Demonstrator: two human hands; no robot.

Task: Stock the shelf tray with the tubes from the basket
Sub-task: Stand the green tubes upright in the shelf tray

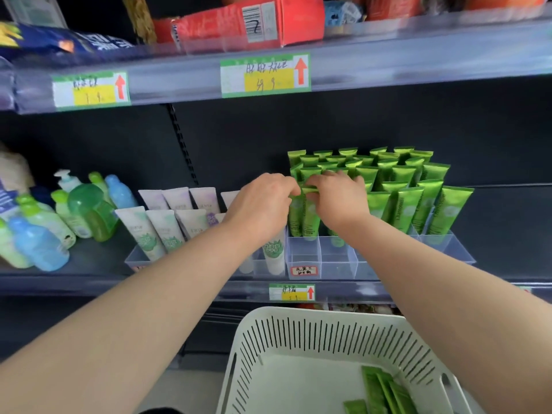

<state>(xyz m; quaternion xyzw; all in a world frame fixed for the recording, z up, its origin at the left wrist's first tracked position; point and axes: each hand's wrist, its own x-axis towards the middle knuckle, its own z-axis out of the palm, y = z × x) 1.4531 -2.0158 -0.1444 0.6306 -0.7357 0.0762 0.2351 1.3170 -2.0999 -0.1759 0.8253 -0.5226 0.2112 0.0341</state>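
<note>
So, both hands are up at the shelf, backs toward the camera. The left hand (264,201) and right hand (339,198) meet almost fingertip to fingertip. Their fingers are curled and pinch the flat crimped tops of a pair of green tubes (303,218) standing upright at the left end of the clear tray (304,255). Can't tell which fingers have which tube.

The tray sits on a dark shelf (89,261) with a dark back panel behind it. At 3 o'clock from the hands, the tray is packed with more upright stocked tubes (409,201). At 9 o'clock there's a second tray of white tubes (167,228), with blue and green bottles (38,246) further out. A red box (254,22) lies on the upper shelf at 12.

Down at 6 o'clock, well apart from the hands, the white slotted basket (298,339) holds a few loose green tubes (379,389) lying flat.
</note>
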